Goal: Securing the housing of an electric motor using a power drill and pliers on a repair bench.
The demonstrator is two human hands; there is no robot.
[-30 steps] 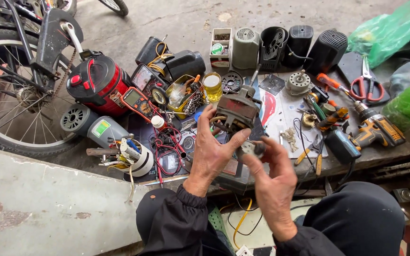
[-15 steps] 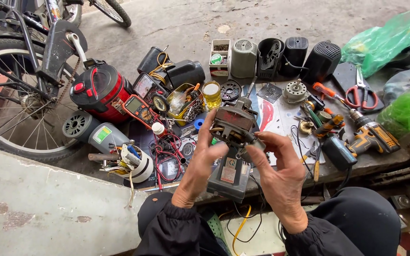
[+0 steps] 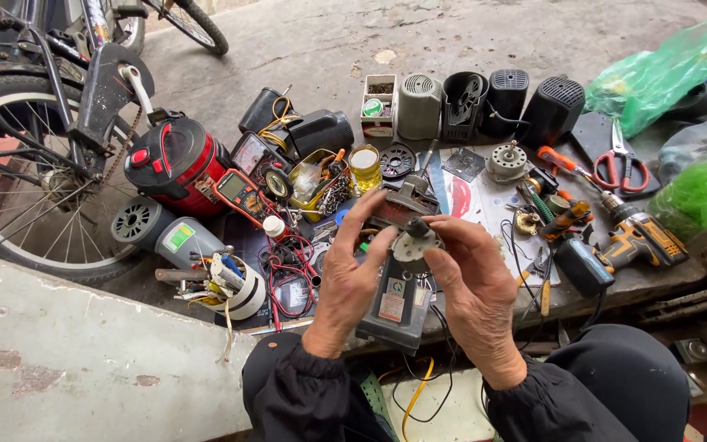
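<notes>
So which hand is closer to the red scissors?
The right hand. It is at the motor part in the middle, and the red scissors lie up and to its right. The left hand sits on the far side of that part, further away.

There is only one view, from a camera on the person's head. It looks steeply down and forward, close above the two hands [image 3: 415, 282] at the lower centre of the frame. The cluttered worktop [image 3: 484, 200] fills the middle, and a bicycle wheel [image 3: 38, 196] stands at the left edge.
</notes>
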